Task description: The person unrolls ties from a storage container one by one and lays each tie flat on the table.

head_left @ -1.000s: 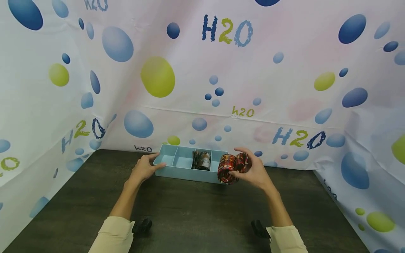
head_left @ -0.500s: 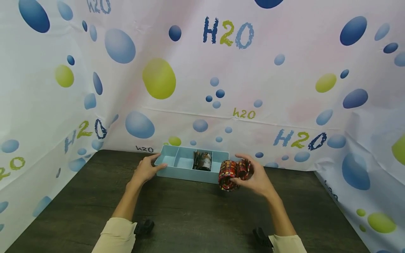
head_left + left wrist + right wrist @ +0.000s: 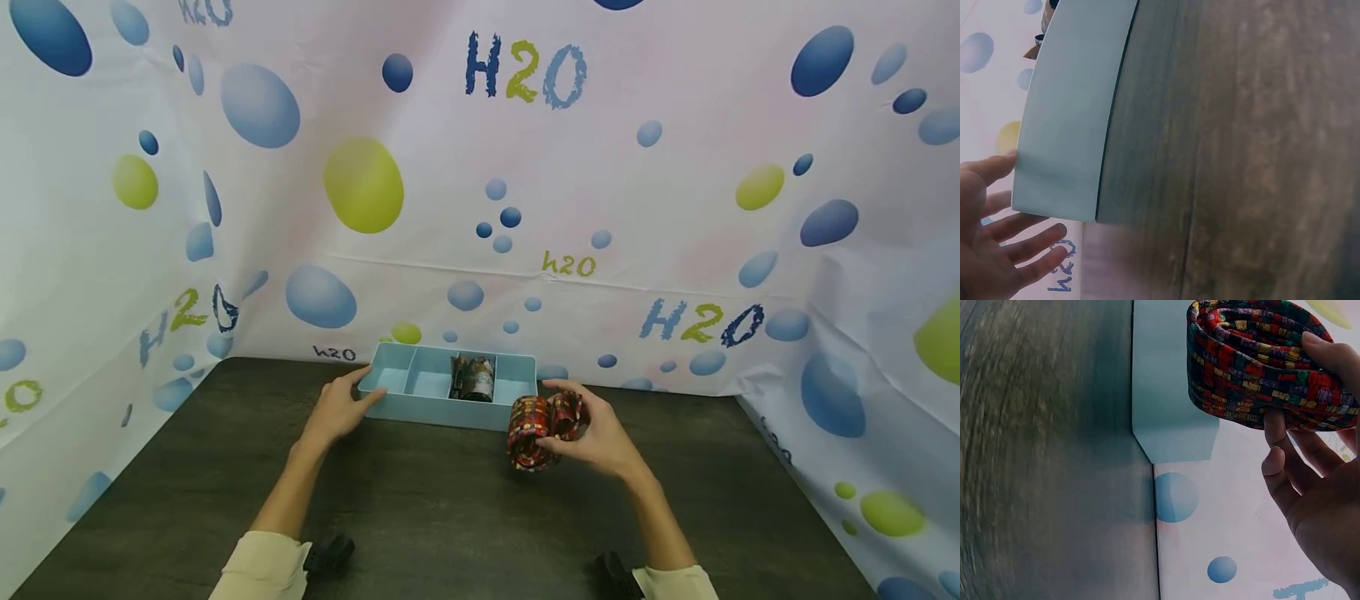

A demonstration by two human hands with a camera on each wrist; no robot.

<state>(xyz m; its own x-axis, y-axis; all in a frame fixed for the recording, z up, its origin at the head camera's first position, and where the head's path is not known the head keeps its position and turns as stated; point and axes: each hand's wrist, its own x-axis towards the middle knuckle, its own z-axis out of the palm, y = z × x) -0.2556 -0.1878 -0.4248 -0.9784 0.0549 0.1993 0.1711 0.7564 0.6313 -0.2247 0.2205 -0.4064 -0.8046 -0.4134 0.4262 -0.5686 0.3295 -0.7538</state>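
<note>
The right grip [image 3: 600, 429] pinched the patterned roll [image 3: 532, 418] by the tray's near right corner, where a loosened hold might have let its layers uncoil or a low pass might have caught the rim. The left grip [image 3: 337, 408], fingers spread, touched the left end of the tray [image 3: 442, 412]. The printed sheet [image 3: 420, 287] stood close behind, leaving room for moving along the near desk [image 3: 435, 500].

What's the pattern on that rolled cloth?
The rolled cloth has small red, yellow, green and dark patches, clearest in the right wrist view.
</note>
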